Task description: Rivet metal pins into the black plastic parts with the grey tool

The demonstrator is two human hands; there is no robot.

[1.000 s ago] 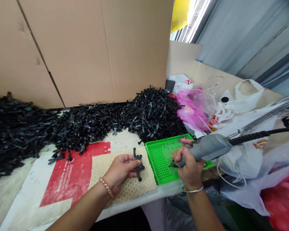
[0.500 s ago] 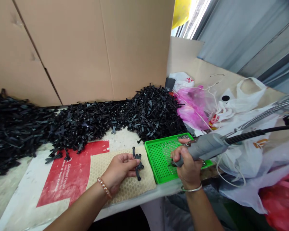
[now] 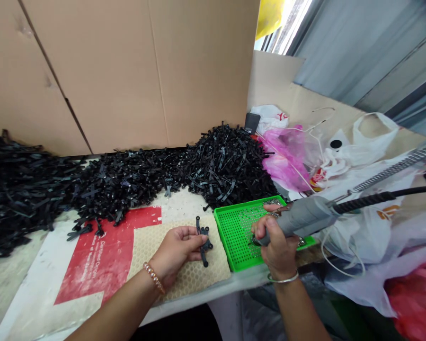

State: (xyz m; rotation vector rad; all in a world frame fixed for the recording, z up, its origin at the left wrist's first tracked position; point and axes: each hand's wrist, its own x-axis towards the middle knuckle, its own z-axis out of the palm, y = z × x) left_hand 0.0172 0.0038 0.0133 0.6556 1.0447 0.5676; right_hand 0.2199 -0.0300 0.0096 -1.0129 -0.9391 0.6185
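Black plastic parts (image 3: 203, 240), a small bundle of narrow strips, sit pinched between the fingertips of the left hand (image 3: 175, 253), which holds them just above a beige honeycomb mat (image 3: 195, 277) lying on the surface (image 3: 31, 303). The left wrist wears a beaded bracelet (image 3: 154, 277). Just to the right of the mat lies a green perforated tray (image 3: 236, 237), close to the front edge of the surface. The right hand (image 3: 277, 246) is clenched around the grey handle of a powered driver (image 3: 303, 217), whose tip points down at the tray among small metal pieces that are too small to make out. A black cable and a coiled spring hose (image 3: 394, 166) lead from the tool off to the right. A thin bangle circles the right wrist.

Behind the mat a large heap of black parts (image 3: 128, 182) stretches along the back of the surface, against a cardboard wall (image 3: 128, 71). A red and white printed sheet (image 3: 102, 255) lies under the mat's left side. A pink bag (image 3: 287, 158) and white plastic bags (image 3: 369, 142) are piled to the right of the heap.
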